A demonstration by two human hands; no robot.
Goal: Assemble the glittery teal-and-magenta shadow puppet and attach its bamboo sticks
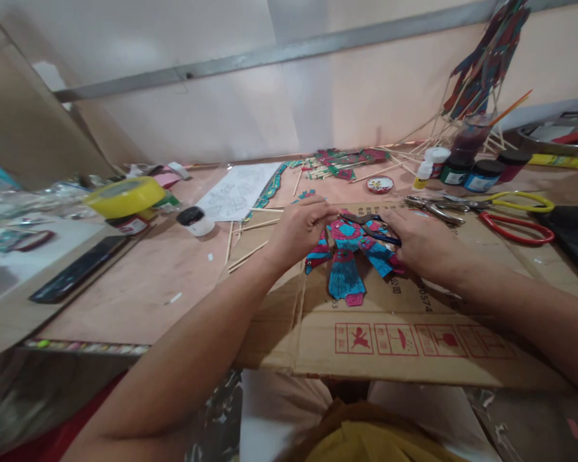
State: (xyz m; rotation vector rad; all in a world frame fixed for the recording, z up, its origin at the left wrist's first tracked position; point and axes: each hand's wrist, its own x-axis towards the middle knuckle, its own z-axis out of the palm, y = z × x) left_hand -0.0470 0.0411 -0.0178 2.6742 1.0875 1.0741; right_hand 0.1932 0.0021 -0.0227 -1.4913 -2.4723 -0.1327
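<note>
A blue and magenta painted cut-out figure (347,269), jointed like a shadow puppet, lies on a flattened cardboard sheet (270,340). My left hand (301,224) is closed in a pinch at the figure's upper left edge. From the other side, my right hand (409,237) grips small pliers (368,226) with dark jaws and a blue handle. The jaws point left and reach the top of the figure, close to my left fingertips. What exactly lies between the jaws is too small to make out.
Right of my hands lie metal pliers (436,208), yellow-handled scissors (520,201), red handles (517,229) and a black phone-like object (573,240). Paint jars (484,174) stand behind. Thin sticks (255,224), a drawing sheet (241,189), a black-lidded jar (196,221) and yellow tape (125,196) are leftward.
</note>
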